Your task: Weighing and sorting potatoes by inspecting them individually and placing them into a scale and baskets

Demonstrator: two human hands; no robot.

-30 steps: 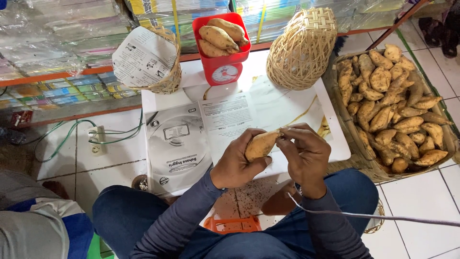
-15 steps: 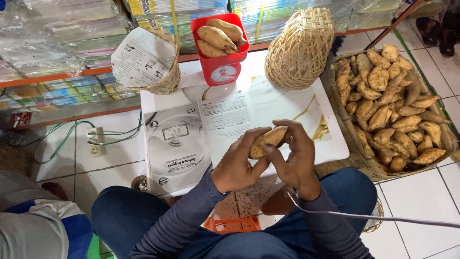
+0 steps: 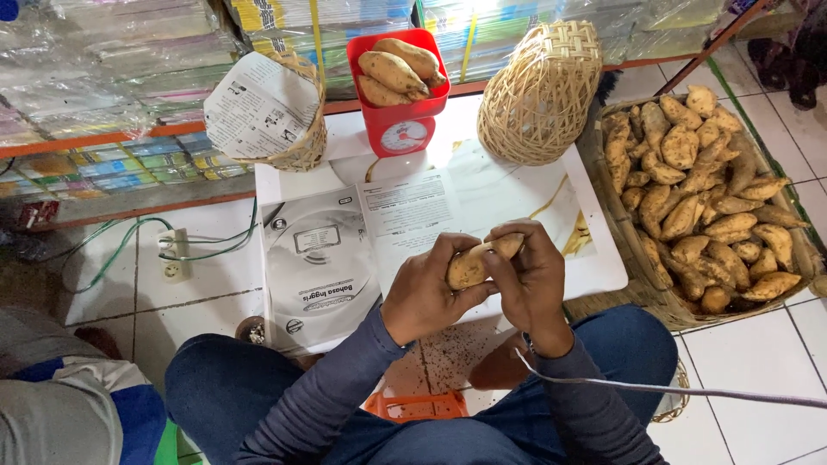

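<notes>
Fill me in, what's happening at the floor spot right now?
A seated person holds one sweet potato in both hands, the left hand cupping it and the right hand working at its upper end, above a sheet of white paper. A red scale ahead carries a few more, and a woven tray on the right is piled with them.
</notes>
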